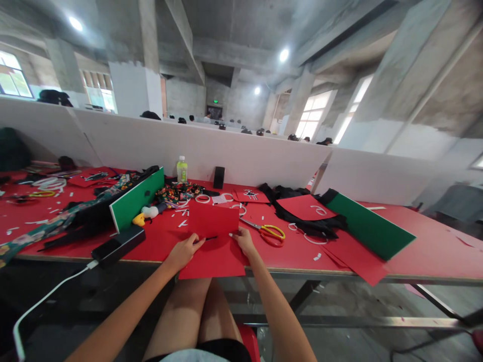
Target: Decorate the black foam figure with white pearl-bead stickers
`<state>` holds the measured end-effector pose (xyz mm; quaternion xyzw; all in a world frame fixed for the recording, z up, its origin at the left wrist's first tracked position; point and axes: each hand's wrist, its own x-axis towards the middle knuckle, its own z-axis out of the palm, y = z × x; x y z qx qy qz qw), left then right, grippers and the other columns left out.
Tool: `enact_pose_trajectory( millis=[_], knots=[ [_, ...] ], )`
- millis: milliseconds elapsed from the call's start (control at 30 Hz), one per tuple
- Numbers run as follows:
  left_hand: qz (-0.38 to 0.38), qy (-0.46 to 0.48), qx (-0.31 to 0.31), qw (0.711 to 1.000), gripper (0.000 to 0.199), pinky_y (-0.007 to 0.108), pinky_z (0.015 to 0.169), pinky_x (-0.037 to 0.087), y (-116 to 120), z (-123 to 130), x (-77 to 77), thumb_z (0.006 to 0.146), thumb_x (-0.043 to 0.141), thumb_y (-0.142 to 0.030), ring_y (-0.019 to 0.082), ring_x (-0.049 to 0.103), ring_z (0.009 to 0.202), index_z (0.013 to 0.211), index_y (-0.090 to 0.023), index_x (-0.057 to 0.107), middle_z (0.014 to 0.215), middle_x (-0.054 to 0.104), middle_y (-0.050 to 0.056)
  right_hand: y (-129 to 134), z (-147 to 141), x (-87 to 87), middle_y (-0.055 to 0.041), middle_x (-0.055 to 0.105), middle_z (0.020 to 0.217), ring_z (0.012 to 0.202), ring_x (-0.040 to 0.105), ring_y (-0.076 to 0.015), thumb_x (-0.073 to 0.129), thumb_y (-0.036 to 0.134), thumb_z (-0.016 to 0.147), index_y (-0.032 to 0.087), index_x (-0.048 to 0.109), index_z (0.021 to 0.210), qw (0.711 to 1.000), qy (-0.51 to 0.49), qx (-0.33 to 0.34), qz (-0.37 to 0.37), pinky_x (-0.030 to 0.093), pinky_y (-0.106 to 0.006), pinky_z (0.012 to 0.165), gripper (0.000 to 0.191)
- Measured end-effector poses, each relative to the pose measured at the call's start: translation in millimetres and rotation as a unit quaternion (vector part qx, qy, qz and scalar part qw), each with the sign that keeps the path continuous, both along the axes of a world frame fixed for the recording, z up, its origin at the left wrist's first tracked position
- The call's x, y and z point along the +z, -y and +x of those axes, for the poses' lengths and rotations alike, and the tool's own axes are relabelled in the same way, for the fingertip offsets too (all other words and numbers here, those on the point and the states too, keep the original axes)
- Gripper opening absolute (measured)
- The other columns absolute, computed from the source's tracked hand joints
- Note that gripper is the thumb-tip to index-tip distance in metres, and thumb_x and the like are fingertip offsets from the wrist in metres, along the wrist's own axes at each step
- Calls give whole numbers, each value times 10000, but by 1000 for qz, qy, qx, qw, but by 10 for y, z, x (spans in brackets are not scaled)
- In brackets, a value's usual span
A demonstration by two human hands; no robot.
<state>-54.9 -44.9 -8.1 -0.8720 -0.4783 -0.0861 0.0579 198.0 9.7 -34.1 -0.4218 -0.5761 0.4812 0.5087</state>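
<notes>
A red card (213, 264) is in front of me, its lower part overhanging the table edge and its upper part (213, 218) apparently bent up along a crease. My left hand (186, 252) grips its left side, thumb and forefinger close together at a thin dark mark (211, 238); whether that is a slit or a strip I cannot make out. On the right edge, my right hand (243, 242) pinches the card, with a small white spot at its fingertips. Scissors (273, 234) with yellow and orange handles lie right of my right hand, blades pointing towards the card.
A green board (138, 198) stands at left beside a black box (118, 245) with a white cable. Another green board (372, 223) leans at right by red sheets and black cloth. White rings, scraps and a bottle (181, 169) lie or stand behind, before a white partition (196, 146).
</notes>
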Motion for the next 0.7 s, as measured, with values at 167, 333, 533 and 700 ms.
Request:
enact_pose_trajectory(
  millis=[167, 333, 533, 700],
  knots=[
    [-3, 1, 6, 1000, 591, 252, 733, 475, 7, -31, 4, 820, 361, -5, 146, 596, 825, 1341, -269, 448, 1098, 488, 65, 3, 3, -3, -58, 607, 1074, 903, 611, -181, 553, 332, 895, 145, 574, 1095, 1000, 2, -5, 0, 526, -372, 775, 273],
    [-7, -2, 13, 1000, 571, 246, 716, 473, 14, -50, 15, 829, 373, -21, 141, 595, 812, 1330, -281, 459, 1103, 482, 59, -5, 2, -6, -57, 609, 1067, 895, 613, -179, 555, 331, 895, 143, 575, 1092, 1000, 5, -3, 1, 528, -369, 769, 273],
    [-19, -19, 28, 999, 558, 230, 687, 451, 41, -81, 57, 848, 352, -24, 149, 602, 825, 1337, -274, 452, 1119, 500, 64, -26, 2, -22, -60, 605, 1082, 910, 610, -182, 553, 330, 896, 147, 572, 1099, 1000, 6, -5, 4, 525, -377, 782, 274],
    [-24, -25, 39, 999, 564, 232, 659, 443, 66, -114, 68, 851, 340, -27, 160, 606, 822, 1352, -268, 435, 1143, 502, 76, -43, 6, -33, -61, 605, 1084, 916, 609, -183, 557, 324, 894, 146, 574, 1095, 1000, 8, -5, 8, 524, -378, 784, 269]
  ],
)
